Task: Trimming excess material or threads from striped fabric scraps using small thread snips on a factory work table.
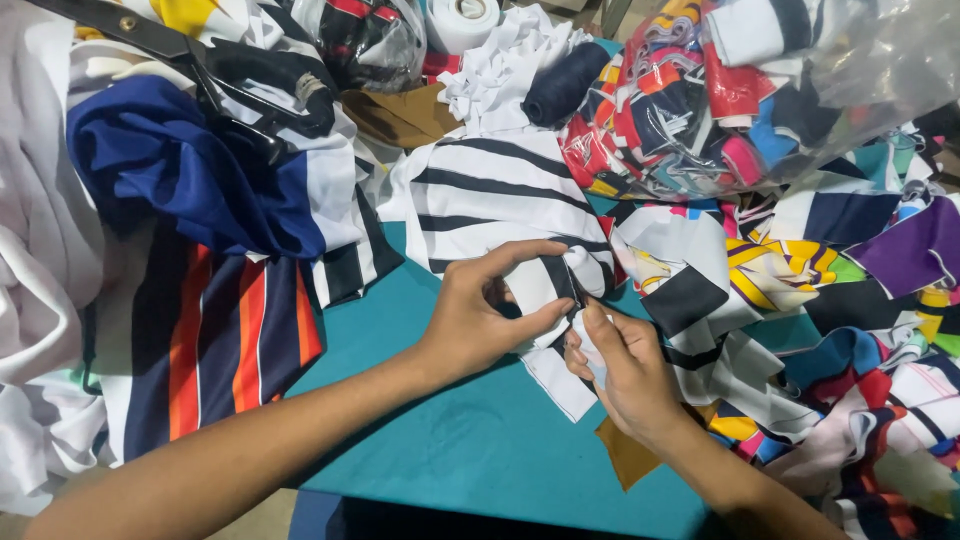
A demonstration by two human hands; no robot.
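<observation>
My left hand point(478, 310) and my right hand point(622, 368) meet at the middle of the table over a teal cloth point(470, 440). Both pinch the edge of a white fabric piece with black stripes point(500, 200), which spreads away from me. The left thumb and forefinger grip a folded striped corner; the right fingers hold the same corner from below, next to a small white strip point(555, 380).
Large black scissors point(215, 75) lie at the upper left on blue fabric point(190, 170). A navy, orange and white striped cloth point(215, 340) lies left. A clear bag of colourful scraps point(720, 90) sits upper right; loose scraps point(850, 300) fill the right side. A white roll point(462, 18) stands at the top.
</observation>
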